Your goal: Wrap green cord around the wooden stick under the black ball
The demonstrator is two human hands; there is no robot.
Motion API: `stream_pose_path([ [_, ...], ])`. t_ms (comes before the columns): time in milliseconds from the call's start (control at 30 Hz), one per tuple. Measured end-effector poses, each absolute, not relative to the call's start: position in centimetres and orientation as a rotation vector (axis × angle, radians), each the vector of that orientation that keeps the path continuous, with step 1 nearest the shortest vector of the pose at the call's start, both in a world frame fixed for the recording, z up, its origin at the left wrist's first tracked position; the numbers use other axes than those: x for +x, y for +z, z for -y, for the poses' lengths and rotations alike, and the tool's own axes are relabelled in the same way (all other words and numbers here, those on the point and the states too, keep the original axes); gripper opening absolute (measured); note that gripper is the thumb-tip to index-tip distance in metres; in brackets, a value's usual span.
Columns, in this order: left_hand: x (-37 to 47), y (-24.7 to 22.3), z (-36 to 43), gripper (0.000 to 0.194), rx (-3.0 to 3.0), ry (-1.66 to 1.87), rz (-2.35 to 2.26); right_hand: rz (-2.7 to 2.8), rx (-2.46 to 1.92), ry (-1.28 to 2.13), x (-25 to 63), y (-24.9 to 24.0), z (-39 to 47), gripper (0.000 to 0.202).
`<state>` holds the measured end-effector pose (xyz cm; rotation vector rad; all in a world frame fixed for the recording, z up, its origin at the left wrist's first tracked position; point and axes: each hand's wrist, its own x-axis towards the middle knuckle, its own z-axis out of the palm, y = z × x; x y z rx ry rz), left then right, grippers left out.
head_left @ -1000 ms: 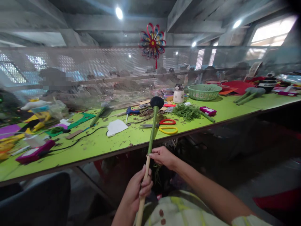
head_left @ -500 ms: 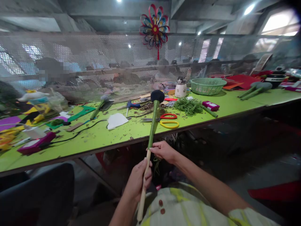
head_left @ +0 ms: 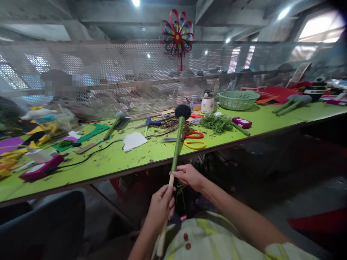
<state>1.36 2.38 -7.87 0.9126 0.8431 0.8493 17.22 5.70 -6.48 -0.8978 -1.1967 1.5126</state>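
Observation:
A long wooden stick (head_left: 162,240) slants up and away from my lap. Green yarn wrapping (head_left: 176,153) covers its upper part, and a dark fuzzy round head (head_left: 182,112) tops it. My left hand (head_left: 162,206) is closed round the bare pale wood. Just above, my right hand (head_left: 188,176) pinches at the lower end of the wrapping, where green meets bare wood. Loose green yarn (head_left: 179,193) hangs beneath its fingers. Scissors (head_left: 193,140) with red and yellow handles lie on the table beyond, their blades partly behind the stick.
The green table (head_left: 114,162) holds a yarn pile (head_left: 217,123), a green basket (head_left: 238,100), a white bottle (head_left: 208,102), a glue gun (head_left: 153,122), white paper (head_left: 135,141) and purple boxes (head_left: 241,122). Behind stands a perforated metal screen (head_left: 108,79). A dark chair (head_left: 46,224) is at left.
The stick turns slightly in my hands and its dark head tips a little to the right. My left hand shifts slightly down; the view tilts up a little.

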Motion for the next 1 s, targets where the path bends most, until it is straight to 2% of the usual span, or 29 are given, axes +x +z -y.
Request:
stream_pose_path([
  [167,1.1,-7.6,-2.9,0.033,0.856,0.755,-0.705,1.123,-0.825,1.620,17.2,-6.1,-5.5,0.037],
  [400,1.8,-8.2,-2.6,0.032,0.872,0.824,-0.840,1.107,-1.008,1.443,16.4,-5.6,-5.2,0.036],
  [500,1.9,-8.3,-2.5,0.036,0.868,0.854,-0.875,1.155,-1.002,1.483,16.6,-5.8,-5.3,0.038],
  [767,1.0,-6.9,-2.9,0.035,0.834,0.667,-0.749,1.188,-0.880,1.557,17.4,-6.0,-5.6,0.035],
  [1000,1.8,-8.0,-2.4,0.025,0.907,0.885,-0.893,1.171,-1.018,1.425,16.5,-5.5,-5.3,0.030],
])
